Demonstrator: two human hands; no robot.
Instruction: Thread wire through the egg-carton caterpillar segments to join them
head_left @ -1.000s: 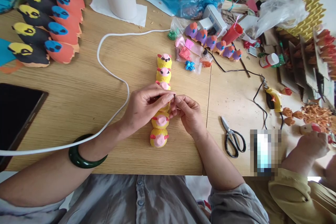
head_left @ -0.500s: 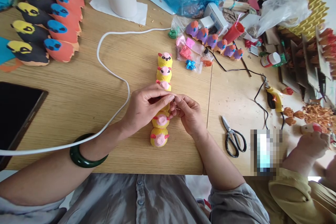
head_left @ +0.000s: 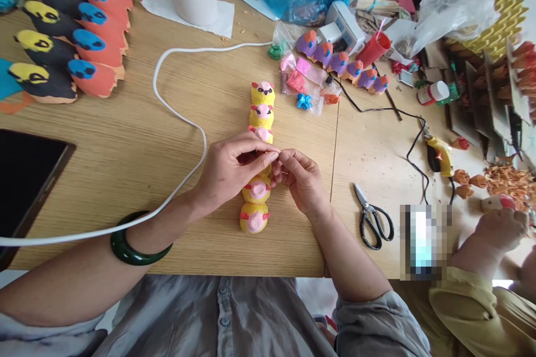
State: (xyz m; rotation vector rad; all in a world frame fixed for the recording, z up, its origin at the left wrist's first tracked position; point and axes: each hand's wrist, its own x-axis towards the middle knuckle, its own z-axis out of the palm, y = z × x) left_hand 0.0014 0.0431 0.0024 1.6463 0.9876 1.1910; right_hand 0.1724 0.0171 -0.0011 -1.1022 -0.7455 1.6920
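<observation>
A row of yellow figures with pink faces and red ears [head_left: 256, 191] runs away from me across the wooden table. The two farthest faces carry small black marks; the two nearest are plain pink. Over the middle of the row is my left hand [head_left: 230, 170], its thumb and forefinger pinched together. My right hand [head_left: 302, 178] meets it fingertip to fingertip, just right of the row, also in a pinch. Whatever lies between the fingertips is too small to make out. The hands hide the middle figures.
Scissors [head_left: 369, 220] lie right of my right hand. A white cable [head_left: 157, 89] curves past my left arm. Clay packets [head_left: 297, 81] and purple figures [head_left: 339, 62] are farther back. A co-worker's hand [head_left: 500, 234] is at the right, a tablet [head_left: 33, 178] at the left.
The view has shifted very slightly. Both hands keep nearly the same pinched pose over the row, with fingertips still together.
</observation>
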